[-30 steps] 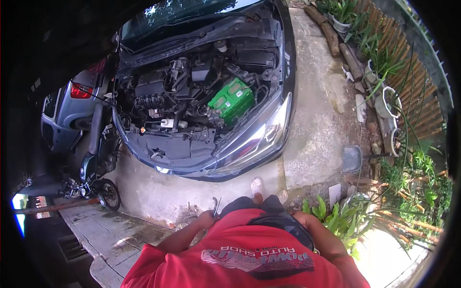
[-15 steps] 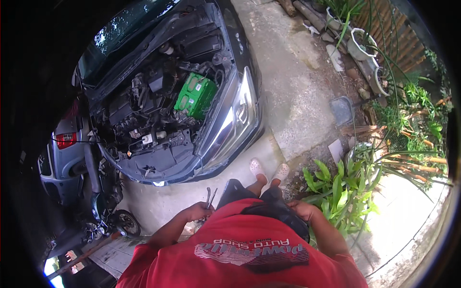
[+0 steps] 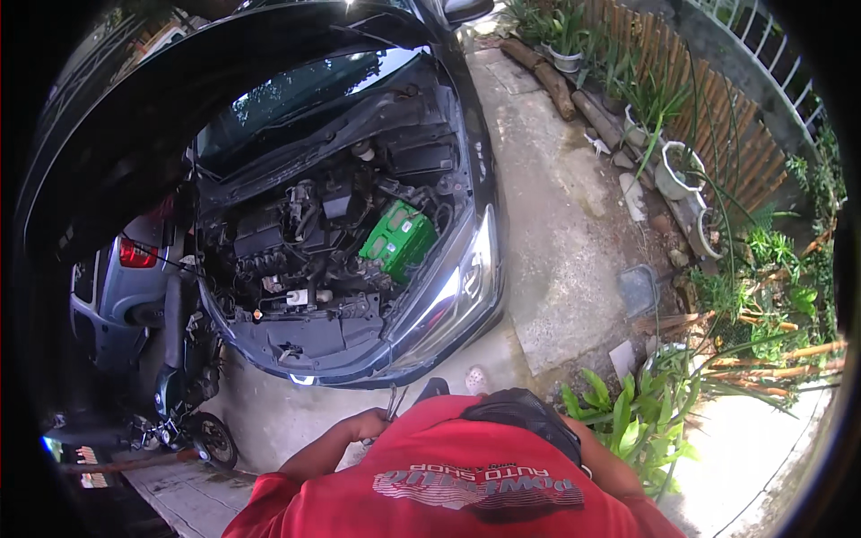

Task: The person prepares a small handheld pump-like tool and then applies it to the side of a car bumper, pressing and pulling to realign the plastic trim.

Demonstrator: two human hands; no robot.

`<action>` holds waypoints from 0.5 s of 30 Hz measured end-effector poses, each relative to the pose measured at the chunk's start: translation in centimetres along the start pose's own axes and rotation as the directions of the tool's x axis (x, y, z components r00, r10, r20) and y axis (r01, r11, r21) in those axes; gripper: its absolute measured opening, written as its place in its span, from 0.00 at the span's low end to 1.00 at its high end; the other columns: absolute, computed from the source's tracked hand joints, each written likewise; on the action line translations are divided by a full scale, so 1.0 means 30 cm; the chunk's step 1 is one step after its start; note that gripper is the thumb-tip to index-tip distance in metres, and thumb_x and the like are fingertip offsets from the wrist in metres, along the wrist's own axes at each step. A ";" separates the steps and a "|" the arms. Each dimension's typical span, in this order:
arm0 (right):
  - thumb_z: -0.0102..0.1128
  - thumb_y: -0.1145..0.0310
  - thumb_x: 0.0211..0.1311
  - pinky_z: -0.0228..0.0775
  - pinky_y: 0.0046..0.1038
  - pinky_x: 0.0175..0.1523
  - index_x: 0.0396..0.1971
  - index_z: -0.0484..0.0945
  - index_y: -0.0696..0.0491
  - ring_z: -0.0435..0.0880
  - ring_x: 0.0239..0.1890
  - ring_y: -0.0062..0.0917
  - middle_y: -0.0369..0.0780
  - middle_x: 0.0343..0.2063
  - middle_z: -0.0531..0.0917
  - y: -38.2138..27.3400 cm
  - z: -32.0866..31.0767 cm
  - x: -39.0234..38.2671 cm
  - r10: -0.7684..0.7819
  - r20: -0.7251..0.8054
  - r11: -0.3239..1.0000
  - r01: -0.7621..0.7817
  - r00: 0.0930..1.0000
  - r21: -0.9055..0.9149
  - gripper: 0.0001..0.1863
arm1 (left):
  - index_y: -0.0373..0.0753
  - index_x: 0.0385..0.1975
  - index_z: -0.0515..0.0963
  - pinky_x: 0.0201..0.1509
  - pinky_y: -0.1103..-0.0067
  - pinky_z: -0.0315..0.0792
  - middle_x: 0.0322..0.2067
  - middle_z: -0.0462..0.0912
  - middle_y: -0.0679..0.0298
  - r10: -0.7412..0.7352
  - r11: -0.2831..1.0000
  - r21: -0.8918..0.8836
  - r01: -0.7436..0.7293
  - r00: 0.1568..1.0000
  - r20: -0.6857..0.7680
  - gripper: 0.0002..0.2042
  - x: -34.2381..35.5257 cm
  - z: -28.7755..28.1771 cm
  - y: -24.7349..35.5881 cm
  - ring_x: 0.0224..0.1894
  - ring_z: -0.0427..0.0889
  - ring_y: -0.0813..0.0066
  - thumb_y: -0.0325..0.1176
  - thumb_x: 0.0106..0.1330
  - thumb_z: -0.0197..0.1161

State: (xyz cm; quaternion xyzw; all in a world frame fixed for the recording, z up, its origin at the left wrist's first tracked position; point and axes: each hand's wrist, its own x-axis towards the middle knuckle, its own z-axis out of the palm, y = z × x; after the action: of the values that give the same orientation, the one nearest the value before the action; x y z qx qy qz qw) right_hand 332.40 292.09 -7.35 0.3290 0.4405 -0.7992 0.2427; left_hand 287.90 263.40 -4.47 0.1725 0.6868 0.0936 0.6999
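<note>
My left hand [image 3: 366, 422] is closed at the left side of my red shirt [image 3: 430, 448], low in the view. It grips a slim metal hand tool [image 3: 393, 403] whose two narrow ends stick up past my fingers; its exact kind is too small to tell. My right forearm [image 3: 612, 462] runs down my right side, and the hand is hidden behind my body and a black bag [image 3: 529, 420] at my waist. Ahead of me stands a dark car [image 3: 448, 309] with its hood raised. A green car battery [image 3: 398, 240] sits in its engine bay, out of reach of both hands.
A motorcycle [image 3: 184, 394] and a light blue vehicle [image 3: 126, 287] stand at the left. Leafy plants [image 3: 628, 417] grow close on my right. Farther along that side are white pots [image 3: 679, 170], logs [image 3: 543, 76] and a bamboo fence [image 3: 708, 117]. Concrete ground [image 3: 560, 242] runs beside the car.
The view has tilted up, showing more of the raised hood and windshield. My right hand, seen earlier at my waist, is now hidden. My left hand still holds the tool.
</note>
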 end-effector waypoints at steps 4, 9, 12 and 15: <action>0.62 0.71 0.65 0.78 0.27 0.50 0.55 0.79 0.60 0.84 0.44 0.23 0.41 0.48 0.86 -0.074 -0.019 0.052 0.023 0.055 0.995 -0.017 0.998 -0.097 0.19 | 0.38 0.49 0.84 0.50 0.73 0.75 0.43 0.87 0.59 0.017 0.999 -0.048 -0.021 0.996 -0.084 0.16 -0.057 0.020 -0.017 0.43 0.83 0.71 0.41 0.66 0.65; 0.63 0.71 0.64 0.78 0.27 0.50 0.55 0.79 0.61 0.84 0.44 0.22 0.41 0.48 0.86 -0.196 -0.061 0.108 0.020 0.113 0.981 0.002 0.993 -0.193 0.20 | 0.38 0.50 0.83 0.54 0.71 0.74 0.45 0.87 0.57 -0.013 0.974 -0.227 -0.017 0.991 -0.130 0.17 -0.072 0.121 -0.057 0.47 0.83 0.69 0.41 0.68 0.64; 0.64 0.70 0.64 0.78 0.27 0.50 0.56 0.79 0.61 0.84 0.44 0.22 0.41 0.49 0.86 -0.265 -0.120 0.097 0.025 0.140 0.975 0.007 0.990 -0.223 0.21 | 0.39 0.46 0.84 0.47 0.75 0.74 0.38 0.86 0.62 0.032 0.927 -0.366 -0.082 0.989 -0.143 0.14 -0.013 0.171 -0.102 0.40 0.82 0.74 0.41 0.68 0.65; 0.64 0.70 0.64 0.78 0.27 0.50 0.56 0.78 0.61 0.84 0.44 0.22 0.40 0.49 0.86 -0.326 -0.223 0.071 0.011 0.149 0.976 0.022 0.989 -0.217 0.21 | 0.41 0.39 0.83 0.35 0.80 0.70 0.29 0.82 0.70 0.029 0.894 -0.439 -0.087 0.990 -0.137 0.10 0.030 0.212 -0.040 0.30 0.77 0.82 0.40 0.68 0.65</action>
State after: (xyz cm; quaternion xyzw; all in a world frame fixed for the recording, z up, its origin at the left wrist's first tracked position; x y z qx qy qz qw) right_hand 326.45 302.48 -6.24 0.2385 0.5070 -0.7691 0.3075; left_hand 294.11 261.90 -5.79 0.0224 0.6848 0.2796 0.6726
